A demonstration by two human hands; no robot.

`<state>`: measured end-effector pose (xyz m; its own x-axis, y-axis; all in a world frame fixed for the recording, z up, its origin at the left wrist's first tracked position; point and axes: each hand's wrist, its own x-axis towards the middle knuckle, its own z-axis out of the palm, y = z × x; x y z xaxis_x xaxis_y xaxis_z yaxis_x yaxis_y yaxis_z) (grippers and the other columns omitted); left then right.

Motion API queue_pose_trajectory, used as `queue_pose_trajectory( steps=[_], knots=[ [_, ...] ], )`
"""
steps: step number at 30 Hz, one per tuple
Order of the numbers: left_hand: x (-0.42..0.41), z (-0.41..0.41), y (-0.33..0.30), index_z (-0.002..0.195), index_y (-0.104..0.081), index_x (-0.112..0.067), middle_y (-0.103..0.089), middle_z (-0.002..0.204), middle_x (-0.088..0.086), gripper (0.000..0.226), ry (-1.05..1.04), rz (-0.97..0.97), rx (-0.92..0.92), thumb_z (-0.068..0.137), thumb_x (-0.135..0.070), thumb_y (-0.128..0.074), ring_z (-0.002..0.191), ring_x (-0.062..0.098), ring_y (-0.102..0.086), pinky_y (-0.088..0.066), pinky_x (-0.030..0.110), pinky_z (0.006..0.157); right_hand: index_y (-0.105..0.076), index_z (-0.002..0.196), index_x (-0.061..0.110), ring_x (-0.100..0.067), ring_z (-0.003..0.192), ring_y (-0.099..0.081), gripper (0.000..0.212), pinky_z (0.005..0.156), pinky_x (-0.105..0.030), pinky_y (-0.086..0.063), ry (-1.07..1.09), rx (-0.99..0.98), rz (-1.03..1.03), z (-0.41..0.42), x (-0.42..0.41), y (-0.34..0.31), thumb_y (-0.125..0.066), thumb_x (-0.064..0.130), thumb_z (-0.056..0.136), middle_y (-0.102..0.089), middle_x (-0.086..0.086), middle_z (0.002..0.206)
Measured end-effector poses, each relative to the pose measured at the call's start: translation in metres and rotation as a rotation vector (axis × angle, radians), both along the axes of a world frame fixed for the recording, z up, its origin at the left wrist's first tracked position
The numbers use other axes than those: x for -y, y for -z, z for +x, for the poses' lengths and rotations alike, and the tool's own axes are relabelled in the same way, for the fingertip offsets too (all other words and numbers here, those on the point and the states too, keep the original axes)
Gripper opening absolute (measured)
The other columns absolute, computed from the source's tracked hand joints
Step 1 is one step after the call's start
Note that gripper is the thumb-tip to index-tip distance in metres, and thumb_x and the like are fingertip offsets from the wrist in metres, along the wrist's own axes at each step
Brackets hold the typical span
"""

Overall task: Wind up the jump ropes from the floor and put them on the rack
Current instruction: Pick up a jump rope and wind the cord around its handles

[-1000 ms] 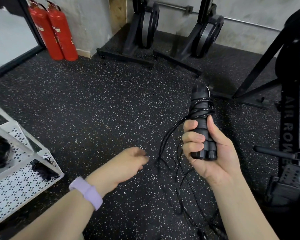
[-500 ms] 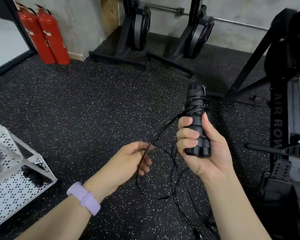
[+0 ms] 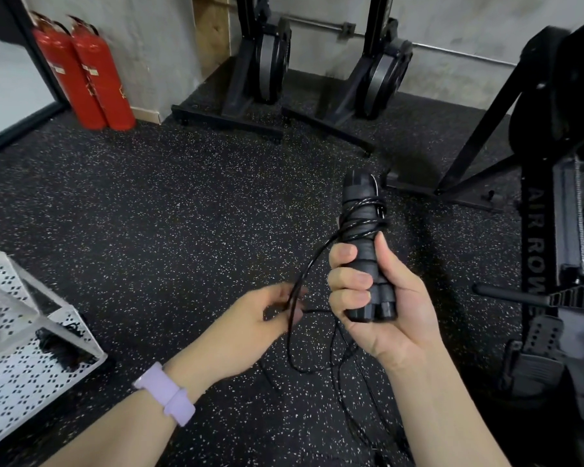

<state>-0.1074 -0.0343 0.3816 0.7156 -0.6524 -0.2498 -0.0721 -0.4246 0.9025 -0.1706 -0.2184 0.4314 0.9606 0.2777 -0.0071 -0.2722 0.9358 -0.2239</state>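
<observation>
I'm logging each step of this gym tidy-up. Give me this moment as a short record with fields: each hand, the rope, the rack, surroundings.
left hand: left hand pinches the loose black cord
right hand: right hand grips the paired jump rope handles, upright
rope state: a few turns wound round the handles' upper part; the rest hangs in loops toward the speckled floor
rack: white perforated rack at lower left, dark bundles on it
surroundings: two red fire extinguishers by the wall

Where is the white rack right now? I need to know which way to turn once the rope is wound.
In the head view the white perforated rack stands on the floor at the lower left edge, left of the left hand.
</observation>
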Motion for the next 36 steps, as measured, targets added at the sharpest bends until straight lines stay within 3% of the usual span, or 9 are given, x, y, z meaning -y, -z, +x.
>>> queue_pose_trajectory(
  steps=[4, 8, 12, 18, 23, 26, 32, 34, 36],
  knots=[
    [0.002, -0.005, -0.004, 0.101, -0.077, -0.030, -0.079, 0.101, -0.007, 0.016, -0.041, -0.107, -0.125, 0.100, -0.036, -0.062, 0.100, 0.015, -0.075, -0.051, 0.047, 0.104, -0.032, 0.129, 0.007, -0.023, 0.079, -0.063, 0.031, 0.071, -0.031, -0.055, -0.012, 0.029, -0.029, 0.001, -0.001, 0.002, -0.052, 0.019, 0.108, -0.063, -0.019, 0.106],
    [-0.008, 0.003, 0.004, 0.086, -0.072, -0.035, -0.076, 0.079, 0.002, 0.012, -0.095, 0.006, -0.014, 0.096, -0.038, -0.069, 0.079, 0.036, -0.072, -0.057, 0.057, 0.084, -0.038, 0.134, 0.008, -0.019, 0.070, -0.060, 0.049, 0.061, -0.028, -0.055, 0.037, -0.033, -0.204, -0.001, 0.002, 0.002, -0.070, 0.014, 0.097, -0.062, -0.016, 0.097],
    [-0.023, 0.008, 0.015, 0.075, -0.065, -0.042, -0.064, 0.059, -0.016, 0.030, -0.085, 0.220, 0.197, 0.100, -0.027, -0.063, 0.048, 0.009, -0.052, -0.052, 0.037, 0.055, -0.047, 0.137, 0.015, -0.021, 0.067, -0.057, 0.056, 0.057, -0.030, -0.053, 0.094, -0.063, -0.380, 0.000, -0.003, 0.008, -0.078, 0.012, 0.089, -0.060, -0.018, 0.095],
    [-0.045, 0.018, 0.022, 0.081, -0.064, -0.036, -0.071, 0.084, -0.016, 0.033, -0.076, 0.449, 0.198, 0.099, -0.011, -0.056, 0.076, 0.006, -0.068, -0.060, 0.037, 0.074, -0.045, 0.144, 0.014, -0.019, 0.066, -0.056, 0.072, 0.056, -0.029, -0.052, 0.185, -0.069, -0.339, 0.004, 0.002, 0.004, -0.083, 0.010, 0.083, -0.060, -0.016, 0.094],
    [-0.061, 0.025, 0.017, 0.111, -0.056, -0.043, -0.057, 0.103, -0.026, 0.039, -0.023, 0.669, 0.413, 0.095, -0.008, -0.047, 0.100, -0.004, -0.048, -0.032, 0.032, 0.106, -0.046, 0.145, 0.013, -0.015, 0.065, -0.054, 0.065, 0.055, -0.025, -0.052, 0.298, -0.090, -0.329, 0.002, 0.011, -0.001, -0.075, 0.012, 0.086, -0.061, -0.013, 0.093],
    [-0.076, 0.035, 0.017, 0.110, -0.058, -0.043, -0.060, 0.103, -0.027, 0.035, 0.042, 0.831, 0.346, 0.098, -0.013, -0.042, 0.105, 0.002, -0.047, -0.026, 0.039, 0.111, -0.050, 0.131, 0.007, -0.012, 0.062, -0.052, 0.041, 0.052, -0.022, -0.050, 0.408, -0.155, -0.370, 0.003, 0.013, -0.006, -0.059, 0.020, 0.093, -0.060, -0.009, 0.089],
    [-0.090, 0.034, 0.012, 0.107, -0.071, -0.035, -0.066, 0.122, -0.013, 0.026, 0.452, 1.154, 0.132, 0.104, -0.032, -0.046, 0.123, 0.015, -0.054, -0.021, 0.046, 0.117, -0.050, 0.127, 0.006, -0.012, 0.065, -0.053, 0.033, 0.054, -0.023, -0.050, 0.451, -0.237, -0.387, 0.009, 0.012, 0.000, -0.054, 0.020, 0.097, -0.061, -0.009, 0.090],
    [-0.097, 0.032, 0.016, 0.104, -0.070, -0.032, -0.066, 0.117, -0.011, 0.020, 0.504, 1.182, 0.066, 0.099, -0.038, -0.052, 0.118, 0.017, -0.055, -0.021, 0.046, 0.116, -0.050, 0.126, 0.005, -0.012, 0.066, -0.053, 0.032, 0.056, -0.023, -0.051, 0.476, -0.222, -0.377, 0.010, 0.012, -0.002, -0.054, 0.020, 0.099, -0.061, -0.008, 0.091],
    [-0.105, 0.033, 0.020, 0.104, -0.065, -0.028, -0.061, 0.094, -0.013, 0.026, 0.475, 1.187, 0.087, 0.096, -0.049, -0.051, 0.099, 0.013, -0.055, -0.022, 0.045, 0.116, -0.050, 0.127, 0.004, -0.012, 0.068, -0.053, 0.032, 0.059, -0.023, -0.051, 0.532, -0.222, -0.364, 0.011, 0.017, -0.002, -0.054, 0.021, 0.100, -0.061, -0.008, 0.093]
  ],
)
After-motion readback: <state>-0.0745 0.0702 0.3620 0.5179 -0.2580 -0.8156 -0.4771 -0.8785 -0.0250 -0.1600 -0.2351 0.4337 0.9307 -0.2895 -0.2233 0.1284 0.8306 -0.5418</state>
